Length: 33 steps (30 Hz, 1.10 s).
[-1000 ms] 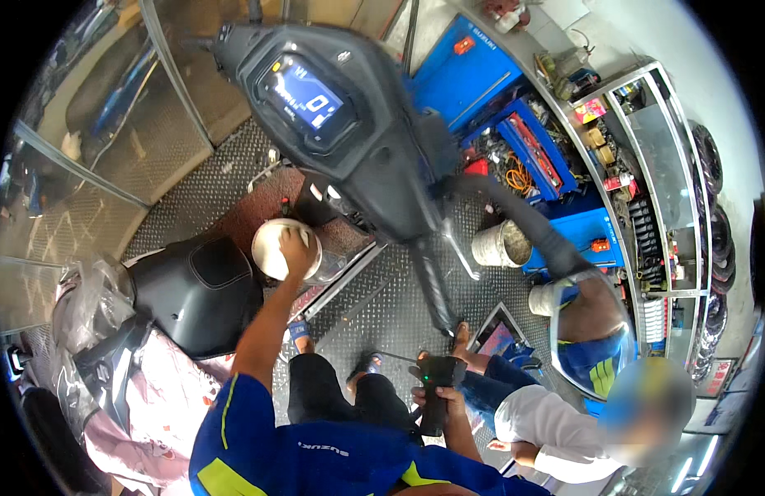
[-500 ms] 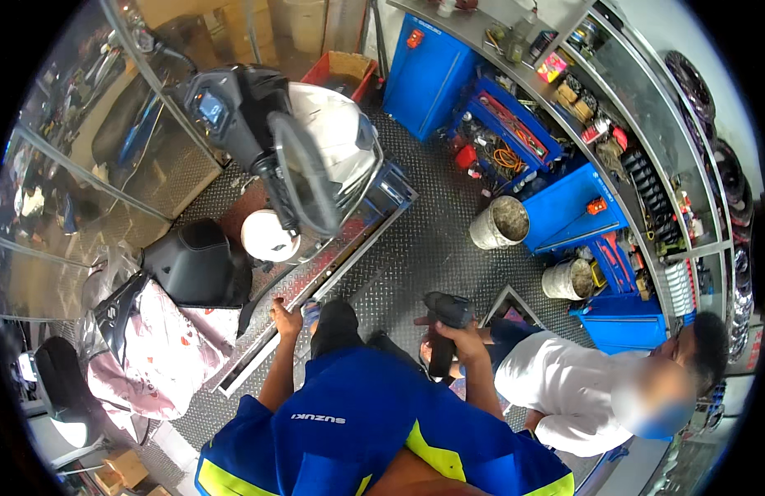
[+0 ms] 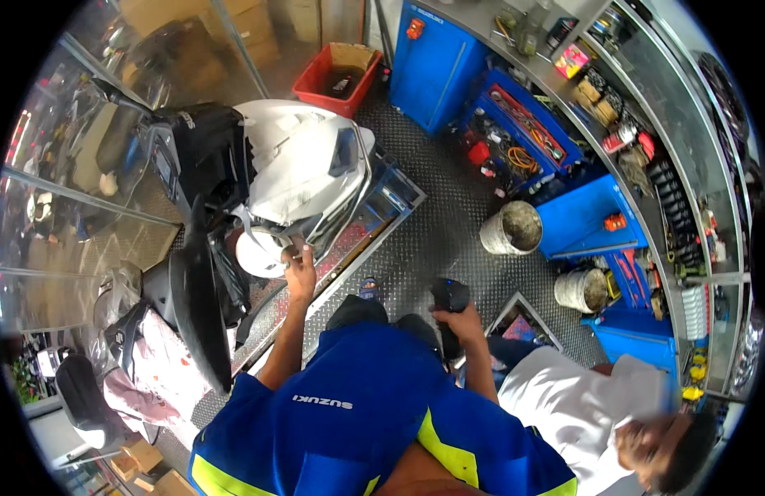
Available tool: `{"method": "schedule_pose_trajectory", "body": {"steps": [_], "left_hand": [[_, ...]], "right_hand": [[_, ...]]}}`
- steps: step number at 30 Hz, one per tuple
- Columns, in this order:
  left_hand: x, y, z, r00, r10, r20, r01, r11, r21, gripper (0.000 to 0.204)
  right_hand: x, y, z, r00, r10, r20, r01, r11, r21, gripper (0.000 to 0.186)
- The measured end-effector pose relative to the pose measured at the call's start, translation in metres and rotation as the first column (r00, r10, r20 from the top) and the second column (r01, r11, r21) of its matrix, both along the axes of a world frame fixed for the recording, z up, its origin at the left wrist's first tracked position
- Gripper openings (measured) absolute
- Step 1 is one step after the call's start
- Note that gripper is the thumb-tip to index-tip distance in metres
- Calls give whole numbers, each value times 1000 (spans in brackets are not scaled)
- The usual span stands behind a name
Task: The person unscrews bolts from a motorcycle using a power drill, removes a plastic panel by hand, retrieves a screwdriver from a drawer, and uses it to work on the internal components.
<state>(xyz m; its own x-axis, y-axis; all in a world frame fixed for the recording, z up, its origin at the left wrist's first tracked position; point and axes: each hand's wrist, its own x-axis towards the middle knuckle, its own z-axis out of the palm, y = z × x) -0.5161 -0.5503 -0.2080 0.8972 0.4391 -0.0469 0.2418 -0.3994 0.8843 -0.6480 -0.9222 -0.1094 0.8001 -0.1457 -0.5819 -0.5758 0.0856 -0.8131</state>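
Treadplate floor [image 3: 432, 186], two grimy buckets [image 3: 494, 236] [image 3: 569, 292], one black tool [image 3: 450, 295] in right hand [image 3: 463, 324]

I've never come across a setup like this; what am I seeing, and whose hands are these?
There is no robot here. A person wears the camera on their head, so you look down past their blue shirt at their own bare hands; the wide lens bends straight edges.

The right hand grips a black handheld tool. The left hand is raised in front of a round white container near a scooter; whether its fingers hold anything small is unclear.

On the patterned metal floor stand two grimy buckets and a red bin. The white shirt at right belongs to someone else.
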Motion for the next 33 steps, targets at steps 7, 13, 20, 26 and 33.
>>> {"method": "schedule_pose_trajectory", "body": {"steps": [7,13,20,26,33], "left_hand": [[60,-27,84,912,358,203,-288,907,-307,43],[118,-8,91,753,619,226,-506,763,-402,68],[144,-4,91,472,880,54,-756,435,-488,76],[176,9,68,207,978,-20,-911,185,-368,85],[179,19,57,36,985,171,-955,85,-286,71]], "right_hand": [[85,-81,-7,999,16,-47,-16,1000,7,36],[200,-153,-10,966,259,-2,-258,964,-58,29],[323,-228,14,853,522,5,-521,852,-53,57],[413,-273,-8,829,558,44,-552,828,-97,58],[507,-270,-15,787,617,9,-605,773,-190,77]]}}
